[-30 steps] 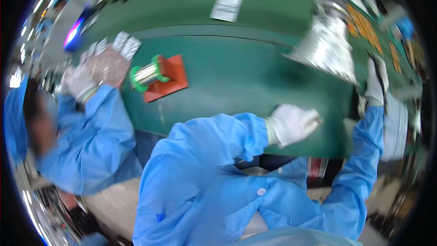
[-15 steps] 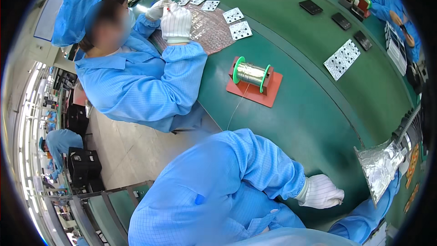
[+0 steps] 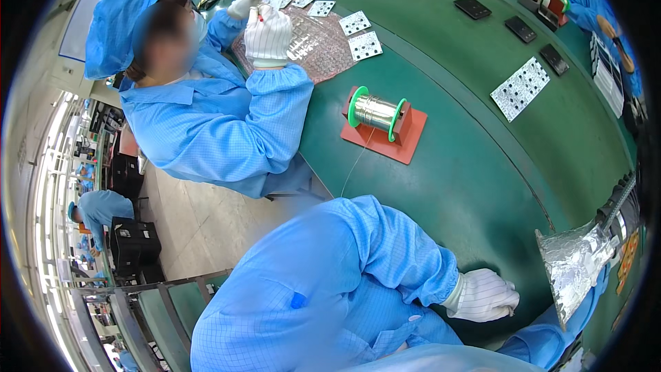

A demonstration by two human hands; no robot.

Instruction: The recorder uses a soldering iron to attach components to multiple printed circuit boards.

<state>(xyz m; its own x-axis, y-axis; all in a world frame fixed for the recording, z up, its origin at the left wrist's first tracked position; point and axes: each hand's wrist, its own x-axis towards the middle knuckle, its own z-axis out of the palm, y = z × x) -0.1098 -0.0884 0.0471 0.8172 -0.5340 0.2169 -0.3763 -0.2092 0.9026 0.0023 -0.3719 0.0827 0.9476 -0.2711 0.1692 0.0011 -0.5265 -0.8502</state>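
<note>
My left hand [image 3: 484, 296], in a white striped glove, is closed low over the green bench [image 3: 475, 213], left of a foil-wrapped cone [image 3: 573, 272]. Its fingers curl downward, and whatever they hold is hidden. My right sleeve [image 3: 575, 324] runs up behind that cone, which covers the hand. Beyond my left arm, a spool of silvery wire [image 3: 375, 111] with green flanges sits on a red stand [image 3: 416, 139]. A thin strand [image 3: 355, 171] trails from it and disappears behind my sleeve.
At far left a co-worker [image 3: 220, 131] in blue works over bubble wrap [image 3: 320, 45]. White boards with black spots [image 3: 365, 46] lie beside it. A larger spotted board [image 3: 520, 89] and several black flat pieces [image 3: 520, 29] rest on the green belt. Orange pieces [image 3: 628, 262] are at far right.
My left hand has turned slightly, its fingers now tucked further under. The co-worker's far hand has moved up, apart from the nearer one. The whole view has shifted a little.
</note>
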